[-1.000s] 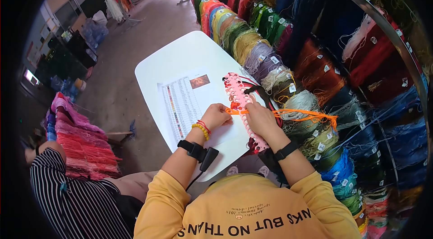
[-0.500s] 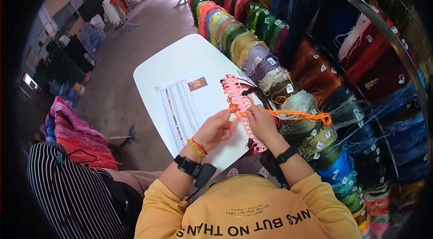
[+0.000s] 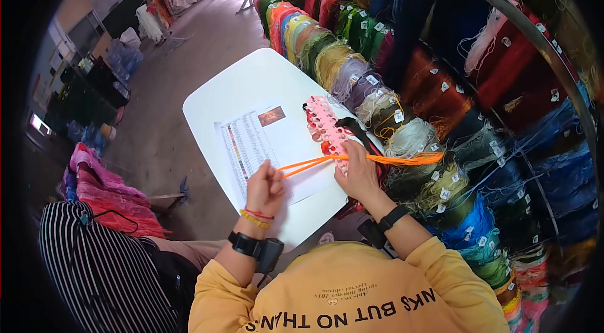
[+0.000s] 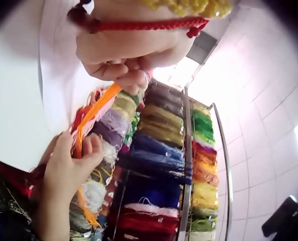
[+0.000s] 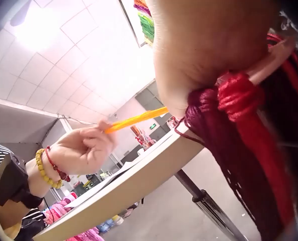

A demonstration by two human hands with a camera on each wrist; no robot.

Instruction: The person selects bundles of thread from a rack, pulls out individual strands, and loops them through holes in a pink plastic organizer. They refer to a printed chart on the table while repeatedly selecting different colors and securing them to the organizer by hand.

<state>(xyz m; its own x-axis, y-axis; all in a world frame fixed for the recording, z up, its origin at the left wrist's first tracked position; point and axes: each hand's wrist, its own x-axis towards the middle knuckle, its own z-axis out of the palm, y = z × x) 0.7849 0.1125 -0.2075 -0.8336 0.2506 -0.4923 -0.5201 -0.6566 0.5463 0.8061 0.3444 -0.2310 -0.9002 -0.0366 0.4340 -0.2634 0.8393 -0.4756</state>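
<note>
My left hand, out over the printed sheet, pinches one end of a bundle of orange embroidery thread. The bundle runs taut to a pink thread card with holes along both edges, and its tail hangs past the card on the right. My right hand grips the lower part of that card where the orange thread crosses it. Red and dark threads are looped through other holes. In the right wrist view, maroon thread and red thread hang knotted from the card below the palm.
The card lies over the right side of a white table, beside a printed chart sheet. Racks of coloured thread skeins crowd the right. A person in striped clothing is at lower left, near pink skeins.
My left hand has moved left and toward me from the card, drawing the orange thread out into a long straight stretch. The tail on the right has shortened. My right hand stays at the card.
</note>
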